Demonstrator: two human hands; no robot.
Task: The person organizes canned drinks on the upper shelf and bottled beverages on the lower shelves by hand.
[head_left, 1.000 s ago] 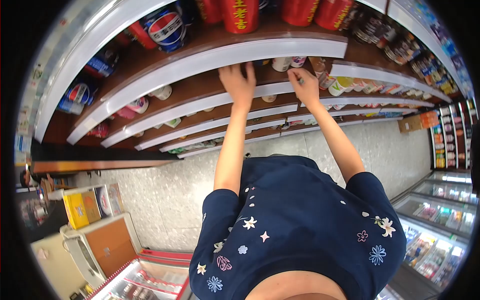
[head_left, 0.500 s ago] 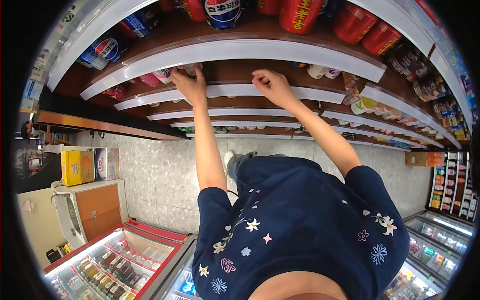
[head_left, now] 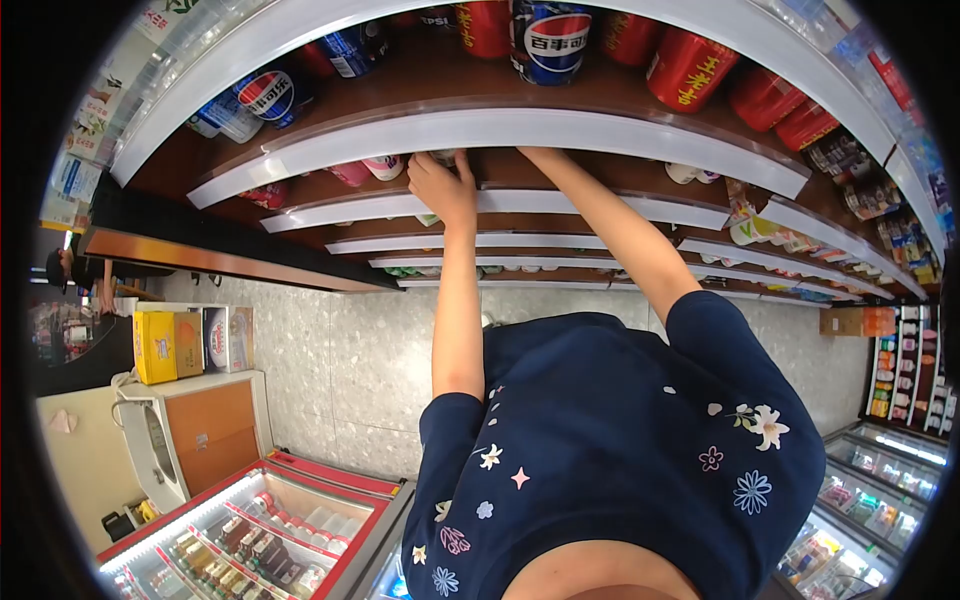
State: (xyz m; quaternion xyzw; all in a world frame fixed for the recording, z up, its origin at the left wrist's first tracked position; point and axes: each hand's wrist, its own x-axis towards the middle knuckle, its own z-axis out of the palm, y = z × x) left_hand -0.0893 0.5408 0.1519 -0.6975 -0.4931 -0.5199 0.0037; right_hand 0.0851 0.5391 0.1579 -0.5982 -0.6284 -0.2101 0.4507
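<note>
Head view: left hand (head_left: 445, 192) under a white rail (head_left: 490, 130), grip wrapped round a partly hidden, pale container (head_left: 445, 157) at the brown shelf (head_left: 503, 167); held from the front, probably because of the low shelf overhead. Right forearm (head_left: 625, 220) beneath the same rail, right hand out of sight, grip impossible to tell. Above, a blue Pepsi can (head_left: 549, 42) and red cans (head_left: 690, 70), labels outward, presumably for easy reading. Behind, speckled floor (head_left: 345, 370) and a lit, red-framed freezer (head_left: 338, 476).
</note>
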